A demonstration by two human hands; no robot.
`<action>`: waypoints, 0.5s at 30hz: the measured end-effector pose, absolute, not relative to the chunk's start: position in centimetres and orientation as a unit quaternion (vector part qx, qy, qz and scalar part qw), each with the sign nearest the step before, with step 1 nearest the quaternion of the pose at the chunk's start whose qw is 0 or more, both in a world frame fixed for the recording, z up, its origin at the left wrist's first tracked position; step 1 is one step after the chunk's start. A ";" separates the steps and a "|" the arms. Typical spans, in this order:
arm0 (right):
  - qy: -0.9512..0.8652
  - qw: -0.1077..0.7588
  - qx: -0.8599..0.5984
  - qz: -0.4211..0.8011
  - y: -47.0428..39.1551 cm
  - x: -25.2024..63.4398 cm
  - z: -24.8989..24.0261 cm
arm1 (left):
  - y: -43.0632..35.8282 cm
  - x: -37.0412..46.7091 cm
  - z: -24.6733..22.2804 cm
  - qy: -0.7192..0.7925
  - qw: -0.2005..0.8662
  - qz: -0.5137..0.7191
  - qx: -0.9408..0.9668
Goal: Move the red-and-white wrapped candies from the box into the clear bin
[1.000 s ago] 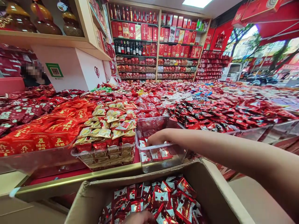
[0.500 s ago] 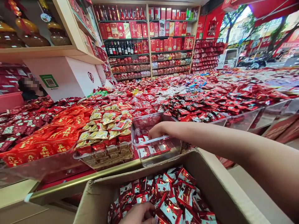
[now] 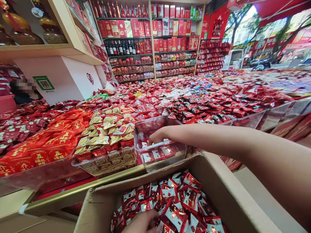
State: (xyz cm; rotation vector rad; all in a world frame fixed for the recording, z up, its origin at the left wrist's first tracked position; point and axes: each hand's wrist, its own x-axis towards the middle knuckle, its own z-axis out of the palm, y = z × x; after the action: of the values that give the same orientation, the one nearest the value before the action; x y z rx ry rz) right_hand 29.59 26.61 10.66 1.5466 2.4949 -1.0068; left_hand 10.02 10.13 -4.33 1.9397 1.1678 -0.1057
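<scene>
My right hand [image 3: 157,135] reaches down into a clear plastic bin [image 3: 161,145]. Its fingers are bent and close together; what they grip, if anything, is hidden. Red-and-white wrapped candies [image 3: 159,154] lie in a row at the bin's front wall. Below, an open cardboard box [image 3: 97,202] holds a loose heap of the same kind of wrapped candies [image 3: 176,215]. My left hand [image 3: 143,222] rests on this heap, partly cut off by the lower frame edge. Its thumb and forefinger are apart, and no candy shows between them.
Left of the bin stands a tray of gold durian packets [image 3: 107,132], then orange-red packets [image 3: 48,149]. Dark red packets [image 3: 191,108] are piled behind to the right. A gold counter edge [image 3: 73,189] runs behind the box. A person [image 3: 25,90] is at the far left.
The whole view has shifted slightly, with the scene sliding left and a little up. Both hands keep nearly the same places, in the bin and on the heap.
</scene>
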 end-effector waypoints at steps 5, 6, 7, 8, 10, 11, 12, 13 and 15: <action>0.834 0.123 0.434 -0.318 28.5 28.9 9.8 | 10.0 9.8 -4.4 0.458 0.413 -0.054 0.785; 0.836 0.130 0.429 -0.315 28.8 28.8 9.7 | 10.0 9.8 -4.4 0.457 0.409 -0.056 0.788; 0.839 0.136 0.426 -0.311 29.0 28.7 9.7 | 10.0 9.8 -4.4 0.459 0.406 -0.060 0.788; 0.842 0.138 0.423 -0.304 29.1 28.6 9.7 | 9.9 9.9 -4.4 0.461 0.404 -0.063 0.788; 0.847 0.136 0.428 -0.284 29.3 28.7 9.9 | 9.8 10.0 -4.3 0.464 0.394 -0.066 0.791; 0.848 0.135 0.435 -0.273 29.3 28.7 10.0 | 9.8 10.1 -4.2 0.467 0.384 -0.066 0.794; 0.846 0.137 0.443 -0.264 29.3 28.8 10.1 | 9.8 10.2 -4.1 0.473 0.372 -0.064 0.796; 0.842 0.145 0.450 -0.259 29.2 28.9 10.2 | 9.8 10.3 -4.0 0.481 0.359 -0.062 0.798; 0.829 0.175 0.459 -0.267 29.0 29.2 10.3 | 9.8 10.3 -3.9 0.501 0.338 -0.060 0.794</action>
State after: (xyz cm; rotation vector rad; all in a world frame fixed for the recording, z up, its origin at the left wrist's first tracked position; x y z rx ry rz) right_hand 29.19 29.01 10.35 1.3014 2.3495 -0.7561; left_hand 10.35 9.84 -3.87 2.0691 1.3063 -0.1552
